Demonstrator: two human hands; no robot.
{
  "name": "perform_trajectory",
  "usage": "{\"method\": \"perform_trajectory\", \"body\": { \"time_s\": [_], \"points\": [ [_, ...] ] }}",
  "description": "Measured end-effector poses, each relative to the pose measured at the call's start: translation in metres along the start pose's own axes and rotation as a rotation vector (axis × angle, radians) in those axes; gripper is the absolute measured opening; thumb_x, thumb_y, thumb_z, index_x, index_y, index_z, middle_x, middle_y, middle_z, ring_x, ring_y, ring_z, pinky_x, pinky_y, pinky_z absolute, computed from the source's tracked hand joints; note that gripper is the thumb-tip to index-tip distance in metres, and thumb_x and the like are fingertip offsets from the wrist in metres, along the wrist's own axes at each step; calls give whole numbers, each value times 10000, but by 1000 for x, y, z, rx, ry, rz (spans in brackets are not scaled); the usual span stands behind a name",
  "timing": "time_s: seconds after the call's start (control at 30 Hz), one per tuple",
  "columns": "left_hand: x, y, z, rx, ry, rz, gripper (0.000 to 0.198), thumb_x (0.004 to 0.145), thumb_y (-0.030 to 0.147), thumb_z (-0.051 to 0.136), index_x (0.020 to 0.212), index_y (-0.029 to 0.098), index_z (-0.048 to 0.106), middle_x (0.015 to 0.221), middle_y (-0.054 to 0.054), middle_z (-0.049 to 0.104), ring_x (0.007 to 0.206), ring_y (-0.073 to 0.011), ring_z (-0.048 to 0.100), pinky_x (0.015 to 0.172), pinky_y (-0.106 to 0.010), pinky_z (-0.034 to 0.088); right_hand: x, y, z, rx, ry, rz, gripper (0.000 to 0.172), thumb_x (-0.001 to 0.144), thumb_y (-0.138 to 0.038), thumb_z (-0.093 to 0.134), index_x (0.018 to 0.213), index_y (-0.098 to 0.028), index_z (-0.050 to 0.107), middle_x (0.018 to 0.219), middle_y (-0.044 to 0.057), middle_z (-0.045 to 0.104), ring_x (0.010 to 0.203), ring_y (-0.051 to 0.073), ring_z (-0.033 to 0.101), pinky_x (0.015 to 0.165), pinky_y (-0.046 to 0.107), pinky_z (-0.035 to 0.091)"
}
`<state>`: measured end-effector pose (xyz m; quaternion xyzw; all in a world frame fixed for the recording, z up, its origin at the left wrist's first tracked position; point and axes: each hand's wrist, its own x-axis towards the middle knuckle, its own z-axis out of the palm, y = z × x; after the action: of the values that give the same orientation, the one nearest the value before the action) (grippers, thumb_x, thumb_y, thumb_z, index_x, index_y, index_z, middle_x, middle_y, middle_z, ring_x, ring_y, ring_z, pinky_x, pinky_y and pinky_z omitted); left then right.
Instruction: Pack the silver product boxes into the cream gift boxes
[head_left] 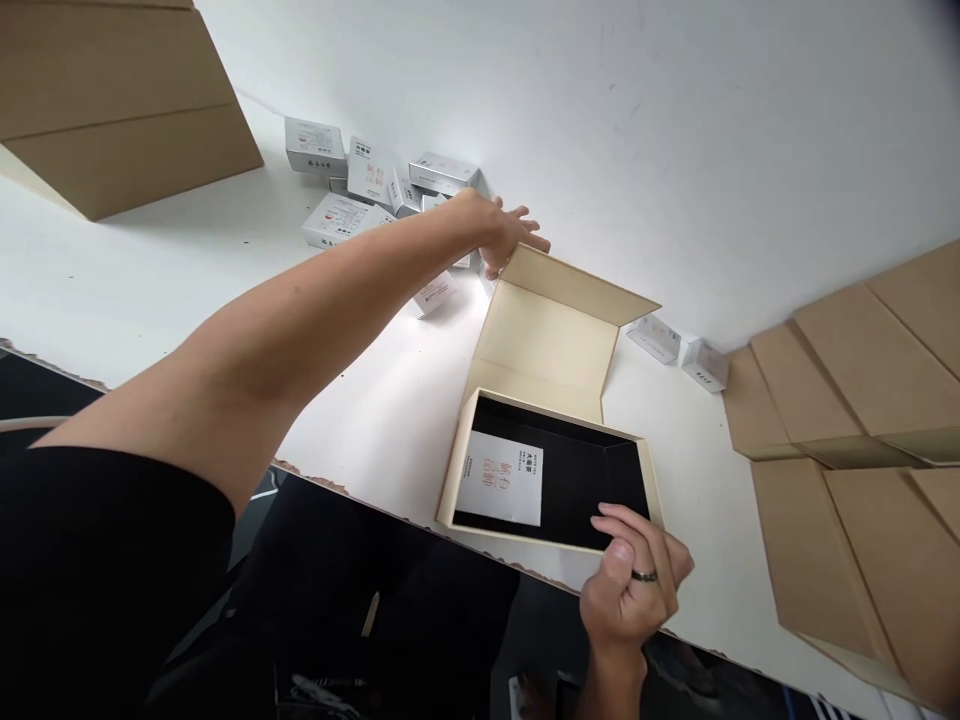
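Note:
A cream gift box (445, 508) with a black inside stands at the table's front edge, its hinged lid (551, 340) thrown back. One white-and-silver packet (504, 480) with orange and black print lies in the left part of the box. My right hand (637, 575), with a ring on one finger, grips the front right corner, fingertips over the wall. Beyond the lid's far left corner is my left hand (510, 232), fingers spread, beside a pile of small silver-white boxes (371, 168). Part of that pile is hidden by my left forearm.
Two more small boxes (652, 338) lie to the right of the lid, against the white wall (600, 120). Brown cartons (877, 370) stand in rows on the right, and a large brown carton (127, 100) is at far left. The white table (360, 420) has a chipped front edge.

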<state>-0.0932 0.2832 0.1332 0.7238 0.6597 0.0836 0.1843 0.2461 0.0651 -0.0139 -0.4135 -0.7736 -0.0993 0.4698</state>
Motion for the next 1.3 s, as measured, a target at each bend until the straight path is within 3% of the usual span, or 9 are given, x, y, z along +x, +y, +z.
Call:
{"method": "perform_trajectory", "body": {
  "time_s": [0.17,0.27,0.47,0.6,0.7,0.77,1.0,1.13,1.3],
  "points": [
    [-3,-14,3,120,2,0,725,744,565,831,1391,377,564,1471,48,589,1358,-360,283,1130,-611,267,1,-1,1,-10,10,-6,323,1059,-189,440,861,-192,695,881,52,757,776,188,657,814,394,438],
    [-16,-22,-7,47,154,30,631,691,387,882,1257,266,629,1283,-37,675,1383,-418,318,1062,-600,361,1,0,1,-14,21,-15,331,1062,-198,440,854,-190,697,865,57,758,766,191,663,801,394,444],
    [-72,-17,-37,-409,418,322,410,1073,314,323,1422,104,377,1443,-124,574,1254,-260,590,934,-428,470,3,1,1,-16,36,-43,321,1061,-202,449,850,-191,691,844,49,758,758,187,667,783,380,450],
    [-111,24,-24,-730,-25,691,288,1065,285,414,1215,101,578,1165,-67,730,1089,-252,697,848,-402,504,4,1,1,-34,53,-57,333,1068,-208,439,845,-190,686,822,44,755,749,178,668,772,371,443],
    [-125,62,9,-471,-482,676,487,996,341,638,1425,218,442,914,-1,742,762,-168,668,687,-306,504,3,3,2,-44,55,-62,348,1073,-224,433,838,-188,687,814,46,752,732,174,662,767,372,442],
    [-129,84,33,-247,-632,618,531,1009,322,621,1492,285,404,888,5,737,724,-176,646,659,-294,489,2,4,2,-50,50,-65,358,1077,-237,425,839,-186,687,821,50,753,722,172,659,766,374,441],
    [-152,110,57,223,-677,469,348,1061,375,515,1371,273,639,1190,-88,716,975,-269,679,726,-344,481,1,4,2,-54,46,-50,361,1072,-227,420,833,-197,689,822,39,755,739,175,662,767,374,432],
    [-165,114,62,261,-680,485,778,891,673,693,1495,209,537,1243,-139,720,1177,-352,636,872,-397,517,1,5,1,-59,36,-48,365,1071,-217,415,828,-191,687,828,44,756,755,178,671,782,377,435],
    [-167,118,77,305,-612,478,963,783,509,885,1558,147,443,1307,-157,702,1160,-326,660,859,-362,547,3,2,-5,-78,-1,-59,328,1052,-179,445,833,-189,690,822,43,761,752,181,674,784,373,443]
  ]
}}
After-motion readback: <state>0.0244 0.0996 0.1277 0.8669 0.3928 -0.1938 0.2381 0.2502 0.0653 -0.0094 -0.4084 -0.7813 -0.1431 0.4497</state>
